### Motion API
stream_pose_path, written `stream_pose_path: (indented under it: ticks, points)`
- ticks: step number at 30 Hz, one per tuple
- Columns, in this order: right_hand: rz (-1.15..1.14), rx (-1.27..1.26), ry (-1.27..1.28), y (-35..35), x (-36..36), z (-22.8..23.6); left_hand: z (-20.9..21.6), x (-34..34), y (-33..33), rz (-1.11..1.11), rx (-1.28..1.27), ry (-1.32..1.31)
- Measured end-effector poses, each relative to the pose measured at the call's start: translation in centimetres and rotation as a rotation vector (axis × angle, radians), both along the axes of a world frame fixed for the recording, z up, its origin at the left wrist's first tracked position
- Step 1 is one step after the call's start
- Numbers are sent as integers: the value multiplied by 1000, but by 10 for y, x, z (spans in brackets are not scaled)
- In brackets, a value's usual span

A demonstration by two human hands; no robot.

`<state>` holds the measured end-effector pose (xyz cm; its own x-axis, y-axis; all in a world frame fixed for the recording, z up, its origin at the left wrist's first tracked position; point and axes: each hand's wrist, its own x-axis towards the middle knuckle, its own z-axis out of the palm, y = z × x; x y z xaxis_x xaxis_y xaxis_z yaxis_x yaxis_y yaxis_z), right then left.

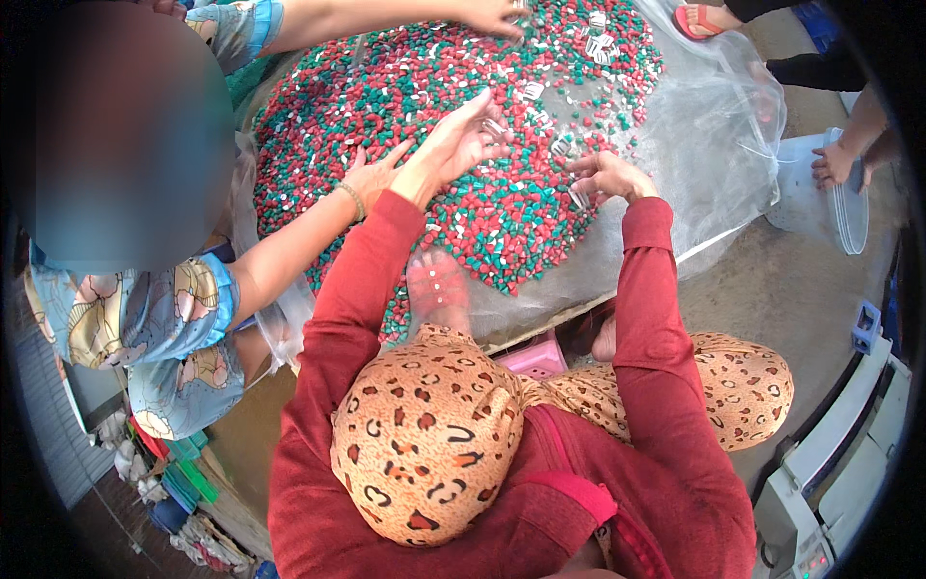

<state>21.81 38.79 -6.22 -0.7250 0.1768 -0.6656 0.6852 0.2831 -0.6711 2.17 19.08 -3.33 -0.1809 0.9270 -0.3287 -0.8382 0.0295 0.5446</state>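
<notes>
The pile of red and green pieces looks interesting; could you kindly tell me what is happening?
The person's left grip is over the pile and the right grip is at its right edge, by a pale piece; whether either holds anything is unclear. A co-worker's braceleted hand is beside the left grip. The pile lies spread on a translucent sheet.

We see a translucent plastic sheet (709, 135); across it lie small red, green and white pieces (511, 227), thickly scattered
</notes>
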Motion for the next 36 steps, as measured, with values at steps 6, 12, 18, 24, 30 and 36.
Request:
stream_pose_path:
  ticks: [6, 12, 18, 24, 30, 36]
  points:
    - [-460, 250, 138, 40, -24, -1, -41, 34, 80, -277, -211, 1936]
    - [-448, 279, 84, 49, -83, -18, -58, 61, 81, -321, -44, 2325]
    - [-168, 808, 424, 0, -112, -62, -32, 75, 15, -167, -162, 1326]
    - [-73, 626, 457, -65, -100, -48, -2, 50, -88, 103, -91, -219]
    - [-203, 387, 572, -55, -83, -14, 15, 37, -93, 332, 23, -410]
    - [-755, 296, 690, 104, -85, -43, 64, 44, -83, 76, -365, 25]
